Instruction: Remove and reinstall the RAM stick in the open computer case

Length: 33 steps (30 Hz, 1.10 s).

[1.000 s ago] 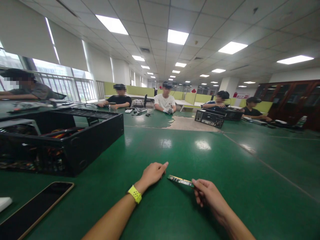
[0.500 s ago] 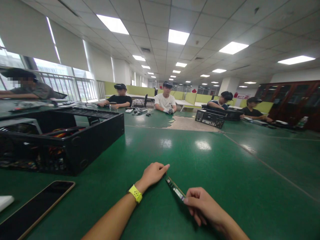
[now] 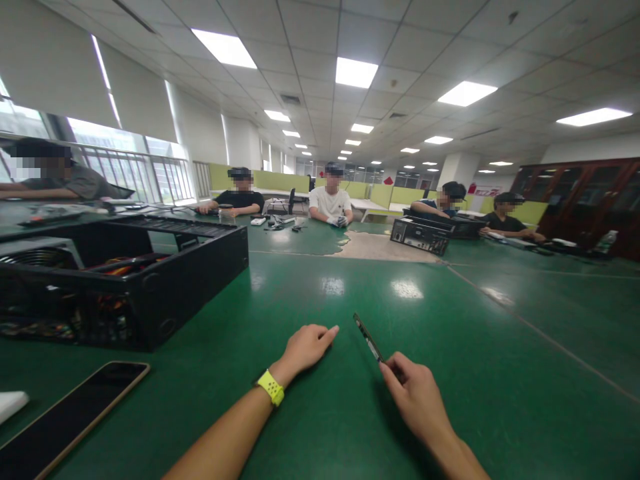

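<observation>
My right hand [image 3: 413,387] pinches one end of a memory module [image 3: 369,339], a narrow green circuit board with a pale label. The module is raised above the green table, tilted nearly edge-on, its free end pointing away from me. To its left, my left hand [image 3: 309,347] rests on the table with its fingers curled in and the thumb lying forward. Nothing shows in that hand, and a gap separates it from the module. A yellow-green watch strap [image 3: 271,387] circles my left wrist.
An open black computer case [image 3: 195,273] lies at the left. Nearer me are a phone [image 3: 75,420] and a white object [image 3: 11,404] cut off by the frame. Across the green table [image 3: 300,293], several people sit; another computer case [image 3: 420,235] stands at the far right.
My right hand has lifted the memory module up and away from my left hand, turning it so its free end points farther forward. The left hand has stayed in place.
</observation>
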Each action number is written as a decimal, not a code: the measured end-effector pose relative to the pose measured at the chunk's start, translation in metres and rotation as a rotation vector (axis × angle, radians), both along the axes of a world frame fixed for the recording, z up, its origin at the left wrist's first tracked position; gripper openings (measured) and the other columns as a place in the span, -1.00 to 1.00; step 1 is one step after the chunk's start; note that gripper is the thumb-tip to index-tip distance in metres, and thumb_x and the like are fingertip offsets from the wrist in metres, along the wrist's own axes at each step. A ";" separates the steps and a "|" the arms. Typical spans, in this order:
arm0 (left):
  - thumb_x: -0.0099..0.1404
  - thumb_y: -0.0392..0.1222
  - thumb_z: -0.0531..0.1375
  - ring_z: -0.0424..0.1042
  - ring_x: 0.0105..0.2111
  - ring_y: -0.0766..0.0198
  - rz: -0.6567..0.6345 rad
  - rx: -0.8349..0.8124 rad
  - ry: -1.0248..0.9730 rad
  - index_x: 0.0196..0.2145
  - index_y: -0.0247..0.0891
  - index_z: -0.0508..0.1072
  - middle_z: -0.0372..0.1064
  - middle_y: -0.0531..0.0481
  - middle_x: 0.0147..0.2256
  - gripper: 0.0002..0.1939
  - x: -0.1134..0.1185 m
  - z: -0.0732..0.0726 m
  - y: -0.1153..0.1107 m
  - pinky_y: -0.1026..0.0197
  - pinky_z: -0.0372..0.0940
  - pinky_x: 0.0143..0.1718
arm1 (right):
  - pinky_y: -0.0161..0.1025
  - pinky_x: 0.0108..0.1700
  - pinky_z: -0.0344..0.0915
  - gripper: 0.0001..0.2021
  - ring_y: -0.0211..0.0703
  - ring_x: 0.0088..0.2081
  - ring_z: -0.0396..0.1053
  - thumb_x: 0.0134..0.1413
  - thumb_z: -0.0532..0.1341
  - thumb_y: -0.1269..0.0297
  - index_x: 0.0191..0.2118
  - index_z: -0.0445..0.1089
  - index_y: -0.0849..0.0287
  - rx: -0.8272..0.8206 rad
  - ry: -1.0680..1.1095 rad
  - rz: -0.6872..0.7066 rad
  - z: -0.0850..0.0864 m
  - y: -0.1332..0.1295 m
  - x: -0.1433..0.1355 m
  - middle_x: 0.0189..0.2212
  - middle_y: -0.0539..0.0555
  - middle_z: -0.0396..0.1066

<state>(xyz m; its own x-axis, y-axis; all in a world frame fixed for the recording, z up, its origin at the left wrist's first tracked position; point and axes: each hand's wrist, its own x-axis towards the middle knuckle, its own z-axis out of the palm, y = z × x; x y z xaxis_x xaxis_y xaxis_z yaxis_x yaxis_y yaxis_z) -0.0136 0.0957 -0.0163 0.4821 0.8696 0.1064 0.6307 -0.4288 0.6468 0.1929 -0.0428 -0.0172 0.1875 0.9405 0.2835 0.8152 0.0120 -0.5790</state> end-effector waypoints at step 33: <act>0.27 0.32 -0.12 0.25 -0.55 0.27 -0.026 0.066 0.025 -0.56 -0.24 0.42 0.29 0.03 -0.59 -0.36 -0.001 -0.001 0.001 0.26 -0.05 -0.53 | -0.30 -0.43 0.16 -0.69 -0.23 -0.53 0.29 0.19 0.09 0.03 -0.35 0.42 0.15 0.147 0.255 0.052 0.006 -0.005 -0.011 -0.53 0.00 0.38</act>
<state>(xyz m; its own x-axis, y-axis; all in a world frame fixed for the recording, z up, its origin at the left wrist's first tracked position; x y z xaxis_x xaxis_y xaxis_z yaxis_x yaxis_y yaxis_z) -0.0145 0.0969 -0.0169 0.5078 0.8482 0.1507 0.6341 -0.4864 0.6010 0.1822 -0.0476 -0.0109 0.2230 0.9031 0.3671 0.6399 0.1485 -0.7540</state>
